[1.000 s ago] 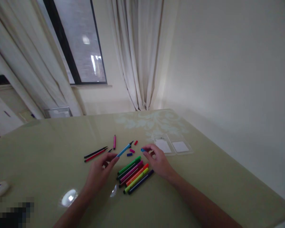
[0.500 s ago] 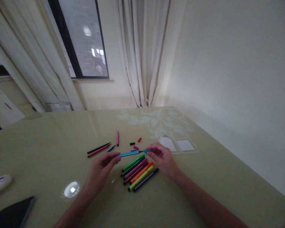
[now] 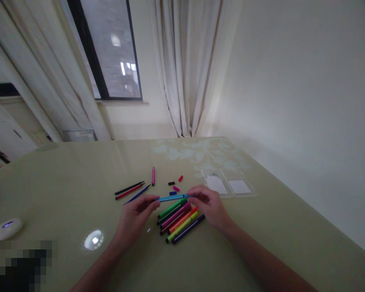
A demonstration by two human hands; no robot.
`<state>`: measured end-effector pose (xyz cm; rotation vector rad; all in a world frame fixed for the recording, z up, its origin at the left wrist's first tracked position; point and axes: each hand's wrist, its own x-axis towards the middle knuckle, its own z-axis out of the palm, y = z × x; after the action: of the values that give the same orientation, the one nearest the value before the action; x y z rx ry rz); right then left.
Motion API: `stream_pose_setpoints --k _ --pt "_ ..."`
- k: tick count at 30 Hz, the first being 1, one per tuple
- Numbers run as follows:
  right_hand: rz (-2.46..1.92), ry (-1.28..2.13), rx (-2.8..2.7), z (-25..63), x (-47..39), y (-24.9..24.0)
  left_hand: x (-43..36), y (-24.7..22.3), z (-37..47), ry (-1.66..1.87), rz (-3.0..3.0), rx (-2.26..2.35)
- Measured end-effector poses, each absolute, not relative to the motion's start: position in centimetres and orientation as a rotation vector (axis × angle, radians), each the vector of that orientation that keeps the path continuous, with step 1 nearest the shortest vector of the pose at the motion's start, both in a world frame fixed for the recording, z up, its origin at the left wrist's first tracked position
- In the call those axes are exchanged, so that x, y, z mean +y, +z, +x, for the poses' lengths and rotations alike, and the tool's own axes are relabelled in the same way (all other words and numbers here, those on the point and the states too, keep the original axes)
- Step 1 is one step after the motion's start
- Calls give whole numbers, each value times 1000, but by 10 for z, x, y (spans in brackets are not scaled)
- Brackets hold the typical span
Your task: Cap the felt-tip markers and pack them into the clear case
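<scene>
A light blue felt-tip pen point(image 3: 172, 198) is held level between my two hands. My left hand point(image 3: 139, 215) pinches its barrel at the left end. At the other end, my right hand point(image 3: 209, 203) grips the light blue cap point(image 3: 188, 196), which meets the barrel at a thin dark band. Whether the cap is fully seated I cannot tell. Just below lies a row of several capped pens, among them a green pen point(image 3: 172, 208), an orange pen point(image 3: 182, 221) and a yellow-green pen point(image 3: 181, 228).
Uncapped black point(image 3: 129, 187), red point(image 3: 129, 191), blue point(image 3: 137, 194) and pink pens point(image 3: 153, 177) lie beyond my left hand. Loose caps, including a blue cap point(image 3: 172, 193) and a red cap point(image 3: 181, 178), lie behind the held pen. An open clear plastic case point(image 3: 228, 194) rests at right.
The light blue cap and barrel have come together, covering the dark tip that showed between them. The view has shifted slightly; the loose blue cap and uncapped blue pen show more fully.
</scene>
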<state>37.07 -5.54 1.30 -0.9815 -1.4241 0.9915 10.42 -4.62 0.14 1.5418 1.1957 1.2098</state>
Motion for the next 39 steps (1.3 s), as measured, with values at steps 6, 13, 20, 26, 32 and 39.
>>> stream_pose_setpoints --k 6,13,20,26,32,39 --pt "-1058 1065 -1384 368 -57 8 -45 1 109 1138 1479 1199" --pt "-1129 1012 -1432 367 -59 9 -41 5 109 1176 1409 1227" --pt "-1120 918 -1452 369 -60 11 -45 -3 113 1178 1393 1180" --pt "-1133 960 -1444 372 -60 5 -45 -10 116 1183 1396 1171" --pt "-1139 1002 -1434 373 -60 3 -42 -11 113 1161 1435 1165" --pt "-1192 805 -1619 368 -59 3 -44 -3 109 1091 1590 1198"
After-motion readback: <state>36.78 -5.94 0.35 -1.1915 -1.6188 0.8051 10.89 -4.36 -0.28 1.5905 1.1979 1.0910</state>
